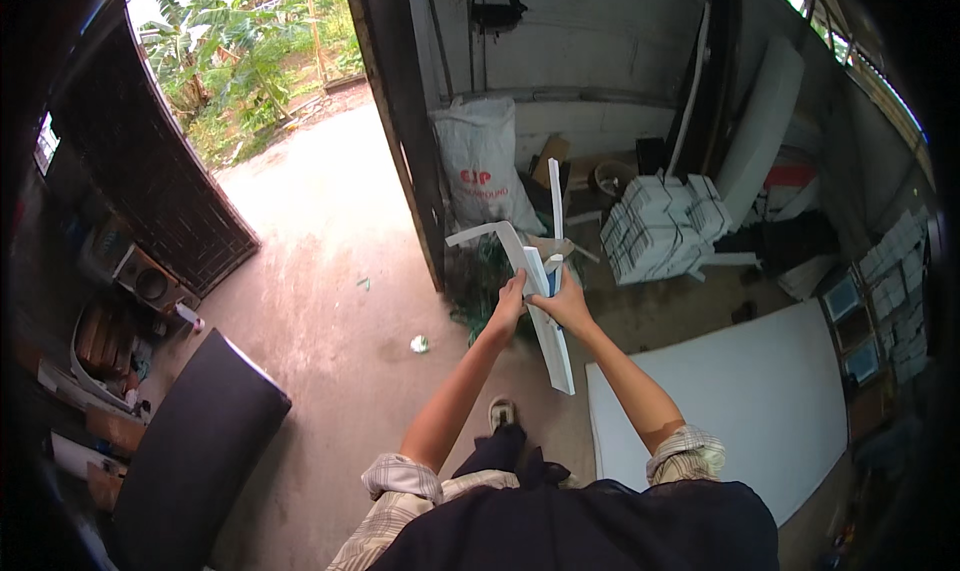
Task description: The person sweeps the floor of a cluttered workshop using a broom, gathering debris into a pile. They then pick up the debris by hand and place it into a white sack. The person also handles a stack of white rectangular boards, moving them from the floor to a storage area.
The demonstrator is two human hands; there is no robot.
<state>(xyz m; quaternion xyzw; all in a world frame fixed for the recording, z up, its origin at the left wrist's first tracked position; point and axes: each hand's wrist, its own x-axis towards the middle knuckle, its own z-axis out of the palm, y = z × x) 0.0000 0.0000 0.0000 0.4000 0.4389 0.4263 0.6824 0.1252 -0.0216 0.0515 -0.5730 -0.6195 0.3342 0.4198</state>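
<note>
Both hands are out in front of me, close together on a bundle of white strips (pixel 558 356). My left hand (pixel 510 306) is closed on the bundle's left side. My right hand (pixel 567 303) wraps round it from the right, with a small white and blue piece (pixel 553 271) by its fingers. From the bundle's far end a bent white strip (pixel 488 231) reaches out to the left. A thin upright white strip (pixel 556 196) shows beyond the hands; I cannot tell if it is part of the bundle.
A large white sack (pixel 480 161) stands by the wall, with stacked white blocks (pixel 655 226) to its right. A big white panel (pixel 720 396) lies at the right. On the left are a dark curved panel (pixel 205 441) and a speaker (pixel 150 276). An open doorway leads outside.
</note>
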